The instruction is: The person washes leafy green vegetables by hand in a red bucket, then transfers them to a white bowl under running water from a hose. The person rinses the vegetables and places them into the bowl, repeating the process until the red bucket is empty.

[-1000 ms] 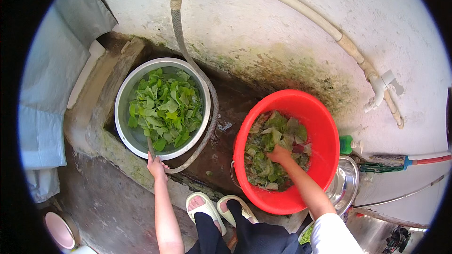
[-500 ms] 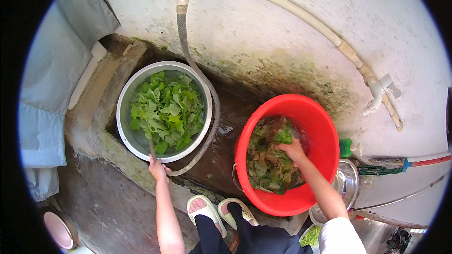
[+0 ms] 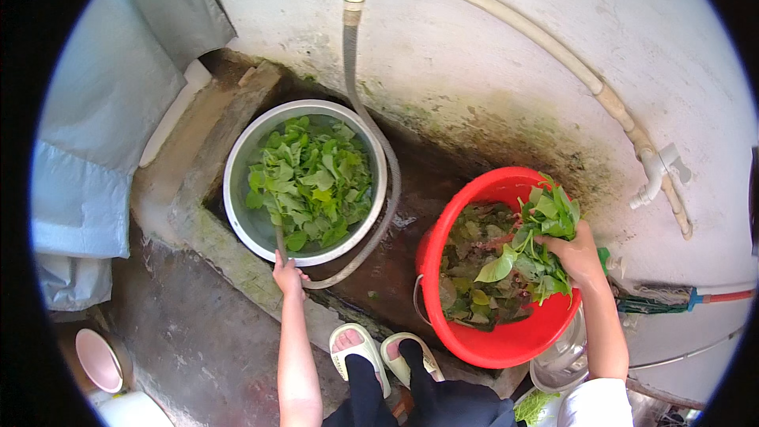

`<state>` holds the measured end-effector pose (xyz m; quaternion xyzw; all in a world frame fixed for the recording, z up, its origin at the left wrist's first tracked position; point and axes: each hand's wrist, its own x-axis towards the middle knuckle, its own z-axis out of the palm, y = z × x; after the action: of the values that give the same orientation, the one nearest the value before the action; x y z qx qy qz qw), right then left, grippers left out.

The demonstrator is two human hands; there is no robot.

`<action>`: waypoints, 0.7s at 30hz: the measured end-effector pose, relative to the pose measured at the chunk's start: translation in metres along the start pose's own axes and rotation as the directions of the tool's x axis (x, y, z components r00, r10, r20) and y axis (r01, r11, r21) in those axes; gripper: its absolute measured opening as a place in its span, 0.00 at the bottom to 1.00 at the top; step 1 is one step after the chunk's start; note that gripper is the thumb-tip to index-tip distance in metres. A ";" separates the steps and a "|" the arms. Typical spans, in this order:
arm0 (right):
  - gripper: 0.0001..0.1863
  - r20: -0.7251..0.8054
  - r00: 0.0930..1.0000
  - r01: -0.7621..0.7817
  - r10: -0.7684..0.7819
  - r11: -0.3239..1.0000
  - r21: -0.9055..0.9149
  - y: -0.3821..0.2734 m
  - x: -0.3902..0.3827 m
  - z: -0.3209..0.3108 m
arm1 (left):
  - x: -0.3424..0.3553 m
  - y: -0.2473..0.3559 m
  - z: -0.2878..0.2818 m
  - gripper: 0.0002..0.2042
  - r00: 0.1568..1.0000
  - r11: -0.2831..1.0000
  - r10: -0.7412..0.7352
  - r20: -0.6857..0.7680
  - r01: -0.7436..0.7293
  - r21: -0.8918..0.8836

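Note:
My left hand [image 3: 289,275] is closed round a grey hose [image 3: 393,190] at the near rim of a metal basin [image 3: 228,182]. The hose's end dips into the basin, where many green leaves [image 3: 312,178] lie in water. On the right, my right hand [image 3: 579,257] grips a bunch of leafy greens [image 3: 545,225], lifted at the right rim of a red bucket [image 3: 443,308]. More leaves [image 3: 482,261], darker and wet, fill the bucket's lower part beneath the bunch.
A low concrete ledge [image 3: 213,241] edges the wet trough floor. Along the stained wall runs a pipe [image 3: 545,35] with a tap [image 3: 655,178]. A steel bowl [image 3: 561,360] sits behind the bucket's near right side; a mop [image 3: 664,299] lies farther right. A pink basin [image 3: 99,360] stands lower left.
My right hand has risen from inside the bucket to its right rim, bringing up the bunch of leafy greens. My left hand keeps holding the hose at the basin. The whole view has shifted slightly.

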<state>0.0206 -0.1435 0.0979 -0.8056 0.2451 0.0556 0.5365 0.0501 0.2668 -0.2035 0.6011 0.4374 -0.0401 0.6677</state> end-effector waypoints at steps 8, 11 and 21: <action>0.14 0.267 0.843 0.499 -0.467 0.865 -0.062 -0.081 0.034 0.092 | 0.001 0.002 -0.006 0.28 1.000 1.000 -0.010 -0.023 0.009 -0.023; 0.20 0.489 0.799 0.355 -0.350 0.931 0.086 -0.099 0.070 0.166 | -0.004 0.003 -0.001 0.28 1.000 1.000 0.001 -0.003 -0.001 -0.027; 0.38 0.657 0.708 0.589 -0.257 0.729 -0.350 -0.029 0.122 0.299 | -0.008 0.006 0.005 0.28 1.000 0.998 0.004 -0.015 -0.005 -0.060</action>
<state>0.1922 0.0907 -0.0459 -0.9019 -0.1523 0.2280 0.3338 0.0515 0.2601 -0.1945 0.5818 0.4422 -0.0209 0.6823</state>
